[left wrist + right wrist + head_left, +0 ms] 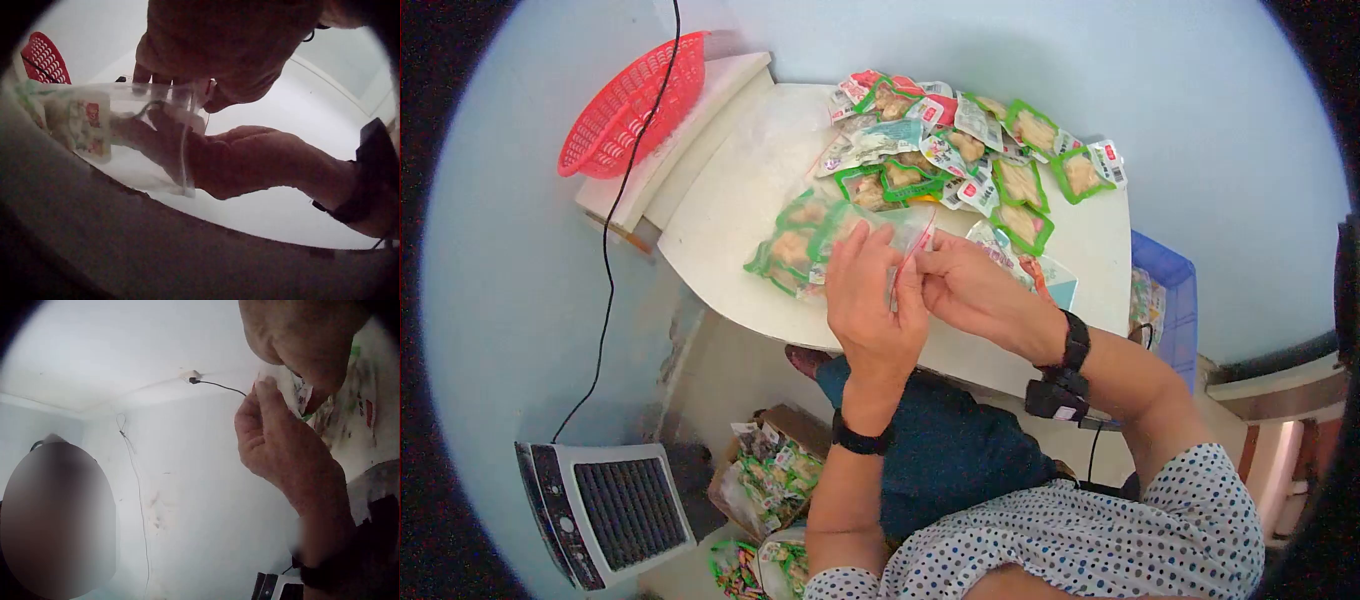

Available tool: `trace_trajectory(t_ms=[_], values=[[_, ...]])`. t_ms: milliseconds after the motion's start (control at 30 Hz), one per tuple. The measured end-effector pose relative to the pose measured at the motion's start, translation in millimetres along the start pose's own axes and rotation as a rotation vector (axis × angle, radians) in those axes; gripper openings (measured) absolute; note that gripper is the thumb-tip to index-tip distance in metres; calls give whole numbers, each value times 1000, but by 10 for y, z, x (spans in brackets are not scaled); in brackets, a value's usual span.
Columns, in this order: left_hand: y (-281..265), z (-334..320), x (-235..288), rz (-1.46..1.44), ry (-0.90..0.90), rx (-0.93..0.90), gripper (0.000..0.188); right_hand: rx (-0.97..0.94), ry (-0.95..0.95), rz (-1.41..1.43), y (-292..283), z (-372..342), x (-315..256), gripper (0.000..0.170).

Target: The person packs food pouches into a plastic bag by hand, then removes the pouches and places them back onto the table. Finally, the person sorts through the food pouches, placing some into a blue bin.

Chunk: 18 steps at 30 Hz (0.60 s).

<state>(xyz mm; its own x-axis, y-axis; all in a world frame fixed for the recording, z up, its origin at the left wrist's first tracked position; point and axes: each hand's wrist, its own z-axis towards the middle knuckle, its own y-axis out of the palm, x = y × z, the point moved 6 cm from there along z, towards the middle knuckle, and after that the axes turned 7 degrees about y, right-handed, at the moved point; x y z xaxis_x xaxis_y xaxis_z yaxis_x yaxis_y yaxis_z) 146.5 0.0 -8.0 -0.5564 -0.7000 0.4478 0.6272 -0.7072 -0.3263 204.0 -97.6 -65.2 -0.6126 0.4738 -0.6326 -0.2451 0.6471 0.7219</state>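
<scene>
A clear zip bag [800, 240] with a red strip along its mouth lies at the table's near left edge, with several green-edged snack packs inside. My left hand [870, 285] lies over the mouth end, its thumb and fingers pinching the edge; the right wrist view shows this left hand [284, 440] from the side. From the right, my right hand [980, 290] grips the same edge, fingertips close to the left thumb. In the left wrist view, the fingers of the right hand [231, 159] show through the clear plastic [150, 169].
A heap of snack packs [940, 150] covers the back of the white table [720, 220]. A red basket [635, 105] stands at the left, a blue crate [1185, 300] at the right. Below are a carton [800, 425] of packs and an air cooler [615, 510]. A black cable [610, 230] hangs at left.
</scene>
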Motion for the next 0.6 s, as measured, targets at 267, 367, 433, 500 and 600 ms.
trace_trajectory(t_ms=[267, 367, 433, 500, 600], values=[[25, -2, -7, 18, 13, -1, 7, 40, 28, 106, 34, 484, 143, 18], [48, -25, -24, 21, 23, -7, 7, 107, 21, 81, 87, 420, 110, 23], [61, -20, -15, 2, 21, -12, 7, -17, -85, -334, 129, 329, 16, 19], [75, -27, -13, -11, 16, -20, 7, -72, -79, -388, 135, 300, 19, 17], [96, -56, -19, 1, 27, -23, 7, -43, -11, -93, 60, 429, 101, 18]])
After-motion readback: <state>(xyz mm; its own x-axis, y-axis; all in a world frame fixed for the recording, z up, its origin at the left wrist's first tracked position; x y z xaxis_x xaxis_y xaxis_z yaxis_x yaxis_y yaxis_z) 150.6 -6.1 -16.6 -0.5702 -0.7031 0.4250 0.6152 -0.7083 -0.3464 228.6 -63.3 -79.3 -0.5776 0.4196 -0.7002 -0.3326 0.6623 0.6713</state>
